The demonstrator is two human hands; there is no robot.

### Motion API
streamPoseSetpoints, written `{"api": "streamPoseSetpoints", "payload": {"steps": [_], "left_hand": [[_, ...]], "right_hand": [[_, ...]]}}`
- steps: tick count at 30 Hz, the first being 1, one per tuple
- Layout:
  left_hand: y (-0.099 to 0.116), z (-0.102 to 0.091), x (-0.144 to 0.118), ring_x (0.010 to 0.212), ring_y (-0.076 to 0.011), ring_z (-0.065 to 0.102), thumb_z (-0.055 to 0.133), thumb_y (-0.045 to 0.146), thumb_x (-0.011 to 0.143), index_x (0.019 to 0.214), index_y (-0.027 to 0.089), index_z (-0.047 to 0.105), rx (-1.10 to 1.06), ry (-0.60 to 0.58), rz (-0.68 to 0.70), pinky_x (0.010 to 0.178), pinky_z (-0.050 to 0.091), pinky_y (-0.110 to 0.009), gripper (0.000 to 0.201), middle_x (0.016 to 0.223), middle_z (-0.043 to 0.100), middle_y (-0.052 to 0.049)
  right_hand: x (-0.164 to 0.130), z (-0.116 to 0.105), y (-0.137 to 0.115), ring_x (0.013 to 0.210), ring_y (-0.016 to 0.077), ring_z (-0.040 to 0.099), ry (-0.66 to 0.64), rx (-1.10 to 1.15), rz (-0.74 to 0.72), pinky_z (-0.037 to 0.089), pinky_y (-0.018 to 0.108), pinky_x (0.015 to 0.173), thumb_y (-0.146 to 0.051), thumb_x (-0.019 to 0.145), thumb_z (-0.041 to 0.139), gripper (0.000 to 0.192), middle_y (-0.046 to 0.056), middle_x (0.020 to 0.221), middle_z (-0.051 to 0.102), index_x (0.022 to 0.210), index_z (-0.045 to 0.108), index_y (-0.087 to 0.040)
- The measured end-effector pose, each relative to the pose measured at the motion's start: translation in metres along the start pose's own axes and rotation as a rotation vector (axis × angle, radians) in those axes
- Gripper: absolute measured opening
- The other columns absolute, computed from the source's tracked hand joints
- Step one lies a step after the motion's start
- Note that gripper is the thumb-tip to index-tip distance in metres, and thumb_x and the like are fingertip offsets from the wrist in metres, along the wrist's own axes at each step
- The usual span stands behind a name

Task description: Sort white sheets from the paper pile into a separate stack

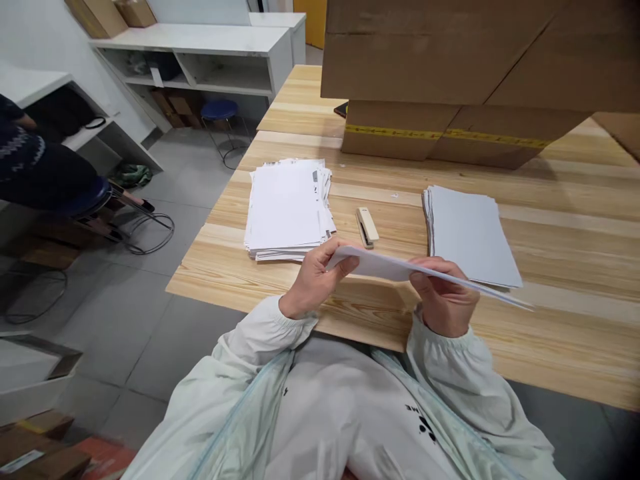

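Over the near side of the table [540, 353], the left hand [317, 275] and right hand [447, 299] both pinch a thin sheaf of paper [383, 265], whose free right end could splay if either grip slackened, while the stapler [368, 227] beyond might be knocked by a low swing.

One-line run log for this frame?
left hand: holds paper; right hand: holds same paper; stapler: on table, between left paper stack and right paper stack
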State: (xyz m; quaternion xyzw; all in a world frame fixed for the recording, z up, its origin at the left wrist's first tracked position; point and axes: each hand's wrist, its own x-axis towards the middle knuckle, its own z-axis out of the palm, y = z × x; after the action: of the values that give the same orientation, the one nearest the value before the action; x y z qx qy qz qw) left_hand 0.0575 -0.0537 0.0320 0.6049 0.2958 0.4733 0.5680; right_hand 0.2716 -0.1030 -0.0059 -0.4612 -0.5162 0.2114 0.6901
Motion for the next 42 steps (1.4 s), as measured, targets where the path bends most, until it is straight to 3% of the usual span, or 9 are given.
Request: {"api": "streamPoseSetpoints", "payload": {"steps": [5, 12, 17, 19, 23, 26, 29, 34, 42], "left_hand": [[-0.022, 0.006, -0.004, 0.09, -0.0173, 0.062, 0.073, 0.053, 0.086, 0.101, 0.018, 0.071, 0.047, 0.086, -0.016, 0.083, 0.05, -0.028, 0.038, 0.097, 0.071, -0.005], [-0.022, 0.014, -0.008, 0.09, -0.0179, 0.062, 0.073, 0.053, 0.086, 0.105, 0.018, 0.071, 0.052, 0.125, -0.049, 0.084, 0.051, -0.029, 0.04, 0.097, 0.072, -0.005], [-0.004, 0.032, -0.016, 0.084, -0.0161, 0.062, 0.071, 0.048, 0.088, 0.113, 0.018, 0.066, -0.021, 0.182, -0.131, 0.077, 0.051, -0.026, 0.039, 0.097, 0.071, -0.005], [-0.001, 0.038, -0.02, 0.072, -0.0126, 0.059, 0.07, 0.041, 0.09, 0.135, 0.022, 0.055, -0.098, 0.185, -0.176, 0.069, 0.049, -0.024, 0.051, 0.089, 0.069, -0.002], [-0.013, 0.042, -0.034, 0.054, -0.0088, 0.046, 0.07, 0.031, 0.089, 0.162, 0.031, 0.02, -0.118, 0.147, -0.339, 0.056, 0.042, -0.021, 0.088, 0.069, 0.056, 0.007], [-0.025, 0.04, -0.04, 0.059, -0.0106, 0.054, 0.075, 0.034, 0.083, 0.149, 0.02, 0.049, -0.218, -0.02, -0.595, 0.06, 0.047, -0.024, 0.072, 0.071, 0.059, 0.003], [-0.029, 0.04, -0.034, 0.065, -0.0124, 0.06, 0.077, 0.03, 0.078, 0.12, 0.01, 0.07, -0.3, -0.145, -0.799, 0.066, 0.05, -0.027, 0.047, 0.075, 0.065, -0.002], [-0.027, 0.046, -0.013, 0.063, -0.0079, 0.055, 0.069, 0.006, 0.075, 0.111, 0.009, 0.074, -0.293, -0.098, -0.85, 0.064, 0.042, -0.023, 0.037, 0.077, 0.067, -0.002], [-0.03, 0.05, 0.003, 0.058, -0.0069, 0.052, 0.06, -0.001, 0.076, 0.115, 0.006, 0.073, -0.238, -0.035, -0.863, 0.06, 0.039, -0.022, 0.042, 0.07, 0.063, 0.001]], "right_hand": [[-0.01, -0.001, 0.021, 0.07, 0.0188, 0.068, 0.103, -0.064, 0.111, 0.057, 0.035, 0.069, -0.047, 0.072, 0.086, 0.028, 0.001, 0.074, 0.075, 0.08, 0.076, -0.022], [-0.015, -0.002, 0.021, 0.075, 0.0193, 0.066, 0.096, -0.095, 0.111, 0.054, 0.034, 0.071, -0.061, 0.078, 0.077, 0.041, 0.004, 0.077, 0.073, 0.085, 0.073, -0.021], [-0.019, -0.024, -0.005, 0.053, 0.0103, 0.037, 0.027, -0.44, 0.269, 0.031, 0.026, 0.051, -0.064, 0.092, 0.058, 0.053, -0.003, 0.053, 0.044, 0.063, 0.057, -0.019], [-0.015, -0.038, -0.019, 0.052, 0.0098, 0.032, -0.042, -0.501, 0.377, 0.025, 0.027, 0.048, -0.069, 0.089, 0.058, 0.059, -0.004, 0.052, 0.038, 0.058, 0.051, -0.02], [-0.006, -0.064, -0.03, 0.053, 0.0113, 0.041, -0.359, -0.424, 0.748, 0.03, 0.026, 0.047, -0.084, 0.074, 0.062, 0.066, -0.001, 0.056, 0.051, 0.06, 0.057, -0.019], [-0.008, -0.073, -0.024, 0.054, 0.0127, 0.047, -0.424, -0.378, 0.967, 0.034, 0.026, 0.047, -0.087, 0.066, 0.065, 0.069, 0.002, 0.059, 0.059, 0.062, 0.059, -0.018], [-0.01, -0.075, -0.016, 0.053, 0.0138, 0.05, -0.386, -0.372, 1.039, 0.037, 0.026, 0.046, -0.087, 0.061, 0.068, 0.07, 0.003, 0.06, 0.063, 0.063, 0.06, -0.018], [-0.006, -0.074, -0.012, 0.054, 0.0141, 0.051, -0.321, -0.366, 1.056, 0.038, 0.027, 0.048, -0.087, 0.056, 0.07, 0.07, 0.003, 0.061, 0.065, 0.064, 0.063, -0.018], [0.002, -0.078, 0.004, 0.055, 0.0153, 0.052, -0.398, -0.475, 0.945, 0.039, 0.028, 0.049, -0.084, 0.066, 0.063, 0.065, 0.002, 0.062, 0.065, 0.064, 0.061, -0.02]]}}
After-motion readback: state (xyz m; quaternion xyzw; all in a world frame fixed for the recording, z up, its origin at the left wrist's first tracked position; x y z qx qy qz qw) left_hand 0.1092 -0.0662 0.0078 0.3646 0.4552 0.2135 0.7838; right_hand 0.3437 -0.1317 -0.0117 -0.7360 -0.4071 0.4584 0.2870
